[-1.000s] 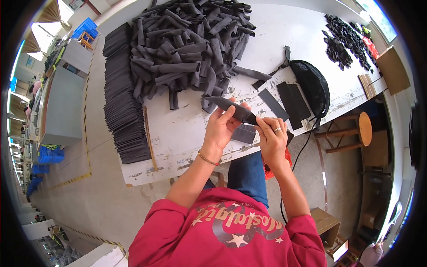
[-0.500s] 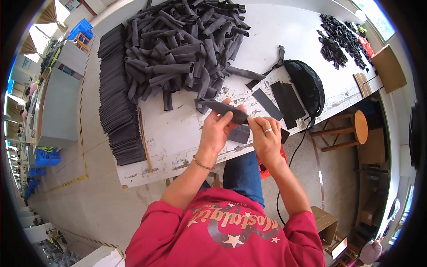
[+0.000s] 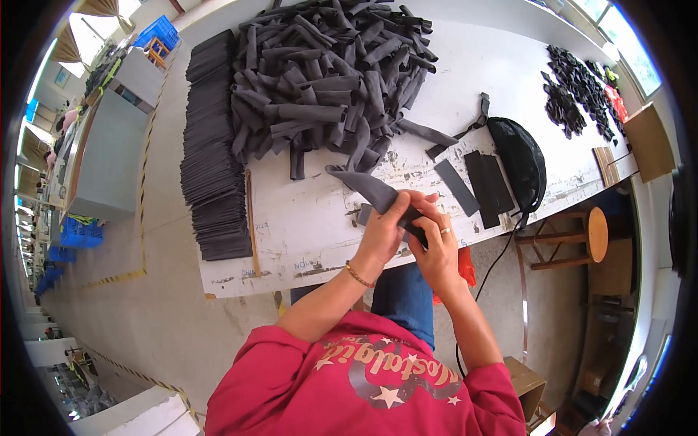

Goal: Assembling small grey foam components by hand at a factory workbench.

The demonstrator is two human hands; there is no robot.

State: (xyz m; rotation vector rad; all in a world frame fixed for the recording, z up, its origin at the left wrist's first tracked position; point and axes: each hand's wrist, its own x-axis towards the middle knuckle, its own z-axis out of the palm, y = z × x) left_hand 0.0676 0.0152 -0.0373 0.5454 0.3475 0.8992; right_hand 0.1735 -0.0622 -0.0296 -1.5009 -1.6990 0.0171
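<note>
A dark grey fabric tube (image 3: 369, 187) slants over the table's front edge, its far end pointing toward the pile. My left hand (image 3: 387, 229) is closed around its near part, thumb on top. My right hand (image 3: 438, 251), with a ring on one finger, pinches at the near end, where a darker edge shows between the fingers. Whether that edge is the tube itself or a separate piece inside it, I cannot make out. A grey flat piece (image 3: 365, 214) lies on the table, partly behind my left hand.
A large heap of similar fabric tubes (image 3: 320, 87) covers the back of the white table (image 3: 291, 225). Left of it stands a long stack of dark flat pieces (image 3: 211, 160) beside a wooden stick (image 3: 252, 225). Flat strips (image 3: 483, 185) and a black mesh pouch (image 3: 518, 160) lie right.
My hands have come closer together, with the right hand now tucked against the left at the tube's near end. The view has shifted, so the table appears moved slightly right.
</note>
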